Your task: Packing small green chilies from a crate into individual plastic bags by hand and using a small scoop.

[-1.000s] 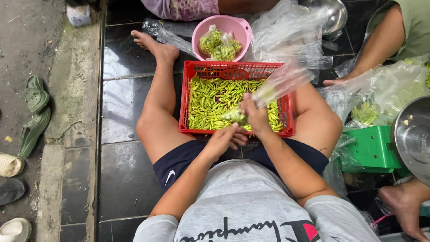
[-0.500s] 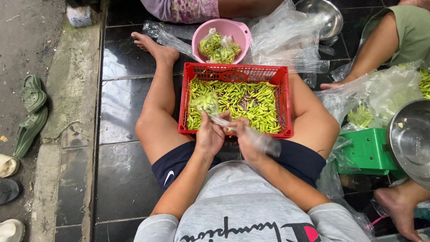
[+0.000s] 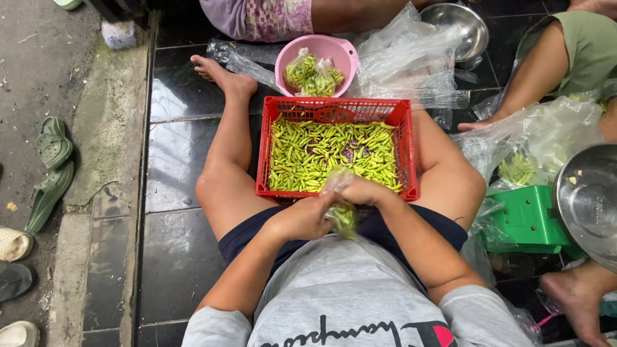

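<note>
Black floor tiles (image 3: 177,160) carry the work. Left hand (image 3: 302,218) and right hand (image 3: 363,191) both close on a small clear bag (image 3: 340,212) of green chillies, held just above the lap. Keep the neck pinched tight while twisting. Just beyond the grip sits the red crate (image 3: 402,148); farther off, a pink bowl (image 3: 344,54).

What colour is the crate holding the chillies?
Red, seen plainly in the head view: the crate sits between the person's legs.
</note>
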